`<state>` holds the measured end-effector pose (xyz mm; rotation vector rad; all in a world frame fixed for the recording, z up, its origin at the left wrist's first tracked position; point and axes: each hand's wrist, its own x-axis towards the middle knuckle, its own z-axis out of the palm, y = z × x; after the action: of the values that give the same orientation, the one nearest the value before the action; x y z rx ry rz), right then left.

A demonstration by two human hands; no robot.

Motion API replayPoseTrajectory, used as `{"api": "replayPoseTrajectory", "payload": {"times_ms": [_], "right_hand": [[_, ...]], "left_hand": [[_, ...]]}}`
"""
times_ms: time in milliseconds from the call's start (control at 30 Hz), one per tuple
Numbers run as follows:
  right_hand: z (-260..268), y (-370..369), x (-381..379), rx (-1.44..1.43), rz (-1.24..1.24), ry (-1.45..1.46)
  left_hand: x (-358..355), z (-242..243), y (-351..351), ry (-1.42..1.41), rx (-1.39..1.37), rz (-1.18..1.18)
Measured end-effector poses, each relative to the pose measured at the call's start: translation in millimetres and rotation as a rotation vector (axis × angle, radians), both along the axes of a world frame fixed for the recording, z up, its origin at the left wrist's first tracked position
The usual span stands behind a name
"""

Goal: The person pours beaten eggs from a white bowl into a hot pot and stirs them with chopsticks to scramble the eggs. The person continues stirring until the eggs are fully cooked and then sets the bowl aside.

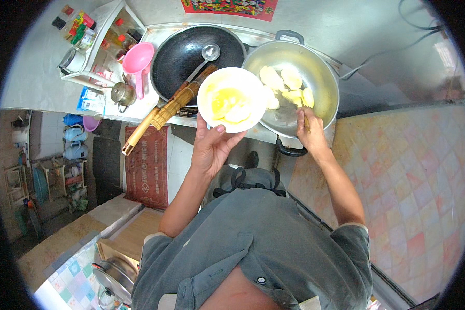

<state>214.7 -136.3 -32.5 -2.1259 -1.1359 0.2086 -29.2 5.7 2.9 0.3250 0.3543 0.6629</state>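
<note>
My left hand (213,145) grips a white bowl (232,76) by its near rim, with the thumb on the edge. Pale yellow food pieces (232,106) lie inside the bowl. It is held beside a wide metal pot (327,83), overlapping its left rim in view. Several pale yellow chunks (272,78) are spread over the pot's inside. Over the pot's near right side, my right hand (312,130) holds what look like wooden chopsticks (306,123). Their tips are down by the chunks at the right. The exact kind of food is unclear.
A black wok (178,54) stands left of the pot, with a metal ladle (210,52) and a bamboo brush (174,110) lying across it. Further left are a pink dipper (138,58), a small metal pot (123,94) and a rack (100,79) with bottles. The pot's black handle (290,149) juts towards me.
</note>
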Motion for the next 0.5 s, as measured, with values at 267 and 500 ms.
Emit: {"api": "replayPoseTrajectory", "payload": {"times_ms": [267, 500], "right_hand": [[-1, -6, 13, -0.003, 0.079, -0.045], [-7, -9, 35, -0.039, 0.139, 0.008]], "left_hand": [[3, 0, 2, -0.011, -0.024, -0.006], [4, 0, 0, -0.032, -0.034, -0.034]]}}
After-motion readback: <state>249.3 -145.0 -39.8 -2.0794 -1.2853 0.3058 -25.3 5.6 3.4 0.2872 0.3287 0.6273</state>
